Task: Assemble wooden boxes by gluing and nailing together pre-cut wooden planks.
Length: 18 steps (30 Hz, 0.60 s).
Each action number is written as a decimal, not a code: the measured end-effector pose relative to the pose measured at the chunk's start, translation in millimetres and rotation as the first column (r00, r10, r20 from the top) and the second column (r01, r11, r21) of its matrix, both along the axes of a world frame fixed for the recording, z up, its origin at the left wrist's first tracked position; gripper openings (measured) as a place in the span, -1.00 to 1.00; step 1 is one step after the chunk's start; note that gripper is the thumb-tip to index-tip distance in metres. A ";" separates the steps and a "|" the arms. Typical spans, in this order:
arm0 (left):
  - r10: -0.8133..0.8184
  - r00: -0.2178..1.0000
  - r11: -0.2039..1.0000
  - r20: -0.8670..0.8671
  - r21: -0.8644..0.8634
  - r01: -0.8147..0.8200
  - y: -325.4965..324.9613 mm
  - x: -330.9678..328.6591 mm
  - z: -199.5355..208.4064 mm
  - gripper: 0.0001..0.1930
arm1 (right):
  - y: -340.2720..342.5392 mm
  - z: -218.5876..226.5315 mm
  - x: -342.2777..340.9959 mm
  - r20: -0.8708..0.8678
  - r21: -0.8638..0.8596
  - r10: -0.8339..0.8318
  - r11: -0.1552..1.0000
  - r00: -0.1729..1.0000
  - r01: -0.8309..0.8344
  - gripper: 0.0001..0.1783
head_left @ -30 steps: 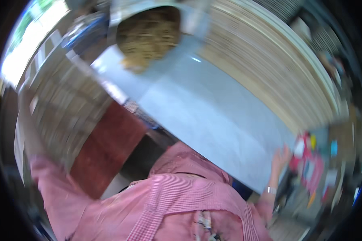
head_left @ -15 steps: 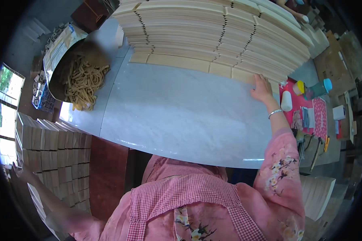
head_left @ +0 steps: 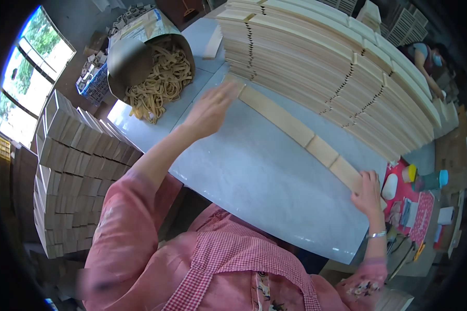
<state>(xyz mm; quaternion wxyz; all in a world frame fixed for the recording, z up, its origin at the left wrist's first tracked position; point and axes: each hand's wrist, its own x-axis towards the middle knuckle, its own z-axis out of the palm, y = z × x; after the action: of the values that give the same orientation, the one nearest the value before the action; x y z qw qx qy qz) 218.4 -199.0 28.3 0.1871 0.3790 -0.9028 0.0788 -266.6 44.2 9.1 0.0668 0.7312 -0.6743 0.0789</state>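
Observation:
A long, thin pale wooden strip with grooves across it lies slantwise on the grey-white tabletop. At its near right end, my right hand grips it, fingers over the edge. My left hand is by the strip's far left end, blurred by motion, its fingers stretched out; whether they touch the wood is unclear. Just beyond the strip rises a tall stack of similar notched boards.
A tipped bag spills rubber-band-like loops at the left. Wooden blocks are stacked beside the table. On the right a pink cloth bears a blue-lidded bottle. Another person is at the far right.
My left hand has come from the far lower left onto the table area. The bottom strip has come away from the stack toward me, its right end in my right hand. The view has turned.

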 end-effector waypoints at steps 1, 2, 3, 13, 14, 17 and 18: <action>-0.023 0.997 0.997 0.073 -0.067 0.028 -14.1 -8.8 -10.6 -0.31 | 13.0 8.4 4.9 0.060 0.017 -0.051 0.999 0.997 0.050 -0.67; -0.024 0.998 0.997 0.058 -0.066 0.027 -26.4 -17.4 -18.1 -0.31 | 28.9 14.3 7.8 0.118 0.041 -0.115 0.993 0.986 0.111 -0.70; 0.006 0.988 0.990 0.152 -0.142 0.016 -37.0 -23.5 -25.2 -0.36 | 40.7 19.9 10.0 0.174 0.069 -0.177 0.983 0.969 0.167 -0.72; -0.089 0.854 0.956 0.513 0.285 -0.072 -15.5 -17.0 -24.6 -0.75 | 55.2 9.2 26.3 0.082 0.097 -0.442 0.895 0.893 0.435 -0.83; -0.112 0.858 0.948 0.501 0.312 -0.058 -5.9 -15.5 -26.2 -0.76 | 44.5 1.9 32.3 0.107 0.093 -0.480 0.877 0.871 0.472 -0.82; -0.069 0.891 0.914 0.448 0.387 -0.124 17.7 -13.8 -14.7 -0.76 | 25.6 -10.1 52.3 0.063 0.038 -0.431 0.903 0.900 0.429 -0.70; -0.032 0.904 0.891 0.426 0.422 -0.168 24.2 -9.6 -10.5 -0.76 | 19.9 -9.6 60.0 0.113 0.026 -0.346 0.938 0.931 0.345 -0.69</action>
<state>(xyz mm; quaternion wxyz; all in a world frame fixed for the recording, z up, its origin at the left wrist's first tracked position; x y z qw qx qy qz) 208.8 -174.8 17.8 -0.1079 0.4180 -0.9009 -0.0453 -206.6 64.1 -0.5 0.0385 0.5956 -0.7953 0.1063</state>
